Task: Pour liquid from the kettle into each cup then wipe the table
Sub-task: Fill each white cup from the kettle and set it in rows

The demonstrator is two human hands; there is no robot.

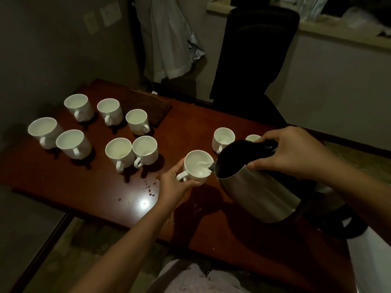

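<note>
My right hand (294, 154) grips the black handle of a steel kettle (256, 189), which is tilted left with its spout over a white cup (197, 167). Water streams into that cup. My left hand (172, 185) holds the cup from the near left side, fingers curled around its base beside the handle. Several more white cups (119, 152) stand in a group at the left of the dark red table (88, 182). Two others (223, 138) sit behind the kettle, one partly hidden. A brown cloth (155, 107) lies folded at the table's far edge.
Water drops (149, 187) and a bright light reflection mark the table in front of the cup group. A black office chair (258, 60) stands beyond the table. The kettle's black base (347, 225) sits at the right, under the kettle's rear.
</note>
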